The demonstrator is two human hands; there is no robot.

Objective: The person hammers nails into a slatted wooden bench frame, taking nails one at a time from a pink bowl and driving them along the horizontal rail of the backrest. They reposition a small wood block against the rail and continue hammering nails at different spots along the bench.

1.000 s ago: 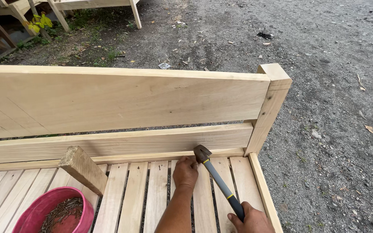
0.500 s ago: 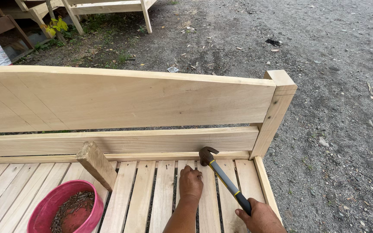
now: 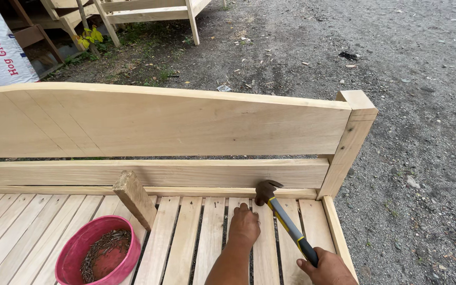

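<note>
Gripping: my right hand [image 3: 327,268] clamps hammer [image 3: 286,224] handle's end; head-heavy, I judge.
Left hand [image 3: 244,224]: fingers together, flat on slat [image 3: 266,248] beside hammer.

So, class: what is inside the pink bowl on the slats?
The pink bowl holds a loose heap of thin dark nails along its left and upper side, with bare pink bottom showing at the middle. The bowl's lower edge runs out of the picture, so anything there is hidden.

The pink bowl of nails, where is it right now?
In the head view the pink bowl of nails sits at lower left on the wooden slats, just left of the loose wooden block.
</note>
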